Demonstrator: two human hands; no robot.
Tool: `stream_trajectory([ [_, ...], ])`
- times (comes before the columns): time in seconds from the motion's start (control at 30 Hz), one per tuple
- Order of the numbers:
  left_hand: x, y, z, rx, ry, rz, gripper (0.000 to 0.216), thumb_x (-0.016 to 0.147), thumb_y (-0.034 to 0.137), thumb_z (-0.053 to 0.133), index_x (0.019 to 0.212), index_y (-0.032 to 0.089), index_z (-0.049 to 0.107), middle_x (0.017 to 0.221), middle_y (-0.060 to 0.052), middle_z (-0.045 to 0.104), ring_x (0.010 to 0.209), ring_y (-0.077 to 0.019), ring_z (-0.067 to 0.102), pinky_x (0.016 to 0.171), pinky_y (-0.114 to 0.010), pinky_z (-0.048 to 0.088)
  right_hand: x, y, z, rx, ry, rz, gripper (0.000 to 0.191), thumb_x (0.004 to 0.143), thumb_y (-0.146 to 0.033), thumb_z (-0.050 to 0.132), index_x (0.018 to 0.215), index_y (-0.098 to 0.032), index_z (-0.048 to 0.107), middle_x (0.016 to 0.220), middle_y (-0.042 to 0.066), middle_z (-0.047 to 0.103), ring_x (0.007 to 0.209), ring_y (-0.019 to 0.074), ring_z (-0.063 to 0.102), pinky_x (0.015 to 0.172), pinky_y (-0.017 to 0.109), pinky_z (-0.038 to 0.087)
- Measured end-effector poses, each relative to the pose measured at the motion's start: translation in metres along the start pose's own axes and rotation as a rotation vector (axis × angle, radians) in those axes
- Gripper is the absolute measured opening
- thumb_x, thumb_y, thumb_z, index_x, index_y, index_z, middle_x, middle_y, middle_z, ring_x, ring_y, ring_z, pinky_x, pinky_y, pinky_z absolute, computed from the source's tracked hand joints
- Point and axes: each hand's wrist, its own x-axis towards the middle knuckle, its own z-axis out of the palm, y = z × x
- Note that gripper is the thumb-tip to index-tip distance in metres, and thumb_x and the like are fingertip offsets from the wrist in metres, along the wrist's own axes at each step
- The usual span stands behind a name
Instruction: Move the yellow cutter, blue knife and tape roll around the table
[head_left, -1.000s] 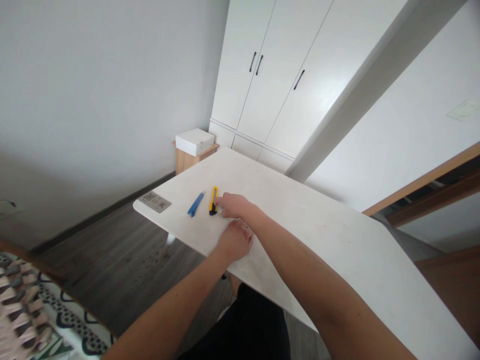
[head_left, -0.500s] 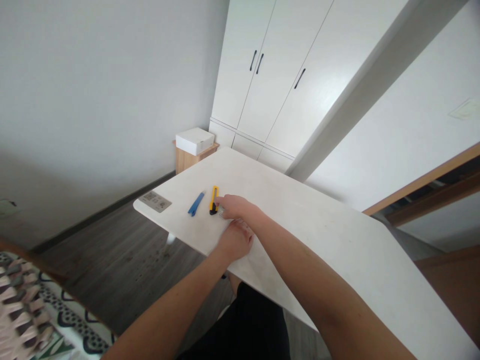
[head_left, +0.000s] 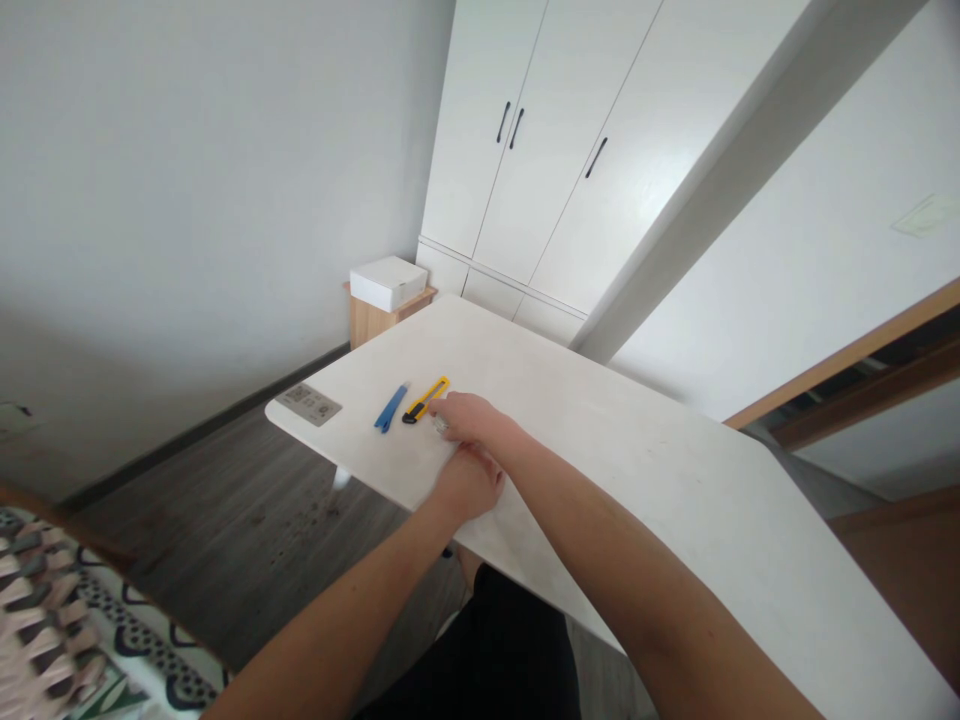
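My right hand (head_left: 466,417) reaches across the white table (head_left: 615,450), its fingers curled, with something small and greyish under the fingertips that I cannot make out. Its fingertips touch the near end of a yellow utility knife (head_left: 425,399), which lies slanted on the table. A blue utility knife (head_left: 391,408) lies just left of the yellow one, untouched. My left hand (head_left: 469,482) rests on the table near its front edge, right under my right wrist, with its fingers hidden.
A grey printed card (head_left: 308,404) lies at the table's left corner. Beyond the table a white box (head_left: 387,282) sits on a small wooden stand (head_left: 373,321) before a white wardrobe (head_left: 540,150). A patterned rug (head_left: 45,620) covers the dark floor at lower left.
The yellow utility knife has swung from pointing straight away to lying slanted, its far end now to the right. My right hand shifted slightly; the left hand stayed put.
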Motion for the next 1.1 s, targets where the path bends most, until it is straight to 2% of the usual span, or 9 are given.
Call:
stream_trajectory([
  [0.23, 0.001, 0.003, -0.008, 0.014, -0.044, -0.021, 0.028, 0.092, 0.023, 0.05, 0.105, 0.008, 0.069, 0.103, -0.019, 0.072, 0.107, -0.0315, 0.064, 0.104, -0.05, 0.042, 0.001, 0.0, -0.005, 0.046, -0.048, 0.006, 0.051, 0.08, -0.025, 0.071, 0.129, -0.023, 0.059, 0.122, 0.011, 0.067, 0.111, 0.0257, 0.064, 0.086, 0.03, 0.048],
  [0.4, 0.001, 0.005, -0.012, 0.04, -0.066, 0.004, 0.033, 0.095, 0.024, 0.043, 0.104, 0.006, 0.069, 0.105, -0.02, 0.072, 0.108, -0.0331, 0.063, 0.102, -0.051, 0.043, -0.002, -0.001, -0.007, 0.047, -0.046, 0.024, 0.048, 0.082, -0.022, 0.065, 0.13, -0.024, 0.059, 0.121, 0.011, 0.068, 0.11, 0.0254, 0.064, 0.084, 0.03, 0.048],
  [0.63, 0.001, 0.005, -0.014, 0.053, -0.068, 0.004, 0.03, 0.094, 0.022, 0.045, 0.103, 0.006, 0.069, 0.102, -0.019, 0.072, 0.109, -0.0315, 0.063, 0.103, -0.049, 0.043, 0.004, 0.002, -0.003, 0.028, -0.047, 0.023, 0.048, 0.08, -0.027, 0.069, 0.127, -0.027, 0.061, 0.12, 0.009, 0.069, 0.109, 0.0259, 0.065, 0.081, 0.03, 0.049],
  [0.83, 0.001, 0.003, -0.008, 0.033, -0.057, -0.018, 0.031, 0.092, 0.024, 0.05, 0.114, 0.006, 0.064, 0.107, -0.018, 0.071, 0.11, -0.0312, 0.062, 0.105, -0.05, 0.041, 0.004, 0.001, -0.003, 0.01, -0.048, 0.011, 0.045, 0.081, -0.023, 0.068, 0.125, -0.026, 0.061, 0.121, 0.008, 0.069, 0.113, 0.0255, 0.063, 0.084, 0.031, 0.049],
  [1.1, 0.001, -0.003, -0.001, 0.052, -0.063, 0.015, 0.042, 0.091, 0.021, 0.049, 0.129, 0.006, 0.056, 0.127, -0.02, 0.064, 0.121, -0.0313, 0.057, 0.109, -0.05, 0.037, 0.008, -0.006, 0.004, 0.055, -0.017, 0.049, 0.042, 0.081, -0.022, 0.065, 0.123, -0.024, 0.062, 0.119, 0.01, 0.068, 0.108, 0.0263, 0.065, 0.082, 0.032, 0.052],
])
